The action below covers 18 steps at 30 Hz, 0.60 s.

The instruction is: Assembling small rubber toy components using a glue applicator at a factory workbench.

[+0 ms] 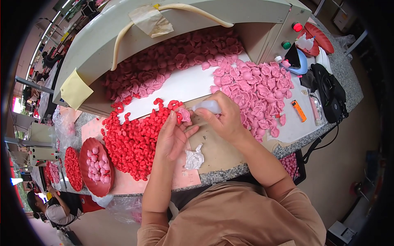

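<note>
My left hand (pixel 172 137) pinches a small pink flower-shaped piece (pixel 185 115) with a red piece (pixel 179 118) against it, between thumb and fingertips. My right hand (pixel 228 119) is wrapped round a small translucent white squeeze bottle (pixel 208 107). The bottle's tip points left, close to the pink piece; whether they touch I cannot tell. Left of my left hand spreads a heap of small red pieces (pixel 130 143). Beyond my right hand lies a heap of pink flower-shaped pieces (pixel 256 88). A crumpled white tissue (pixel 194 157) rests on the table below my hands.
A grey machine housing (pixel 111 30) arches over a white belt (pixel 184 89) carrying more pink pieces. At left stand a red bowl (pixel 110 186) of pink balls and a bowl of red pieces (pixel 73 168). An orange box (pixel 298 110) and black bag (pixel 330 92) lie right. Another person sits far left.
</note>
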{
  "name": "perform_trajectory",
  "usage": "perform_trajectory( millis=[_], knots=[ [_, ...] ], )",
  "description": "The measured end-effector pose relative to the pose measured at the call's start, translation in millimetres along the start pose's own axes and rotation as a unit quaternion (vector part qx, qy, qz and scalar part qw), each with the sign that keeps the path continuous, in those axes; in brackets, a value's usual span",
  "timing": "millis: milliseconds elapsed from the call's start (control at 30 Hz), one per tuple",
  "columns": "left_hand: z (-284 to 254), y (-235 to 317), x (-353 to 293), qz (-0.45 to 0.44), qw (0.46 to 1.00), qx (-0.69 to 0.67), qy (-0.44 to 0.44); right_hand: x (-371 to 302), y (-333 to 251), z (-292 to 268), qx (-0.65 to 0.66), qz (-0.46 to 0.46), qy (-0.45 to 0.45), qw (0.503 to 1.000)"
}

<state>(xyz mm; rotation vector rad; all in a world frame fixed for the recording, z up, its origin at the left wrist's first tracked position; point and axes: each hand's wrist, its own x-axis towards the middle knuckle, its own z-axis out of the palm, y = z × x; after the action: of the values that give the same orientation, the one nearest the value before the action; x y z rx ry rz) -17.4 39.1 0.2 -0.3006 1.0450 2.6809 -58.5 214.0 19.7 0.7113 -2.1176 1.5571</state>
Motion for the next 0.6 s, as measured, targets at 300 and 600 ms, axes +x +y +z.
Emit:
perform_trajectory(
  millis=[300, 600],
  knots=[
    [4.2, 2.3, -2.9, 0.027, 0.999, 0.025, -0.005, -0.5, 0.3, -0.1, -0.007, -0.017, 0.008, 1.000],
    [3.0, 5.6, -3.2, 0.045, 0.999, 0.025, -0.005, -0.1, 0.7, 0.0, -0.020, -0.018, 0.005, 1.000]
  ],
)
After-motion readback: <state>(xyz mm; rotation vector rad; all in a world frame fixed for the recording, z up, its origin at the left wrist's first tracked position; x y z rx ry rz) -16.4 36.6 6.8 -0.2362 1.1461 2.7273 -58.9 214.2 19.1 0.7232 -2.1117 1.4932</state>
